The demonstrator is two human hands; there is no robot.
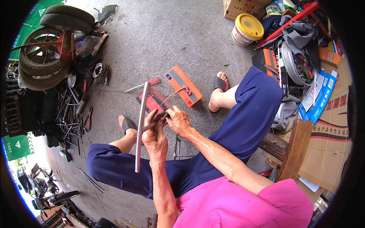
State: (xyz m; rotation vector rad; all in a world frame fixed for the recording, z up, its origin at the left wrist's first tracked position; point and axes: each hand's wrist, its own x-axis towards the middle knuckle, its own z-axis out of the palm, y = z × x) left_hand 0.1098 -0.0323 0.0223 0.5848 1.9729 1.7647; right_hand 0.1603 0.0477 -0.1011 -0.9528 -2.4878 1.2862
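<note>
My left hand [155,137] is closed around a dark, tapered tool [150,126] whose kind I cannot make out. Just left of that hand runs a long silver bar [142,125]; whether it is joined to the tool is unclear. My right hand [178,121] is pinched at the tool's far end, with whatever is in its fingers hidden. An orange wire [173,94] runs from an orange-and-grey battery [183,86] toward my hands. Partly behind them lies a red-and-dark battery [153,102]. Beyond it, a screwdriver with a red handle [153,81] rests on the floor.
Stacked tyres [43,64] and scattered metal tools [70,114] lie at the left. To the right are a yellow-lidded bucket [248,29], another orange battery [270,62], a wooden stool [294,150] and cardboard [327,152]. A low metal frame [182,155] is between my legs.
</note>
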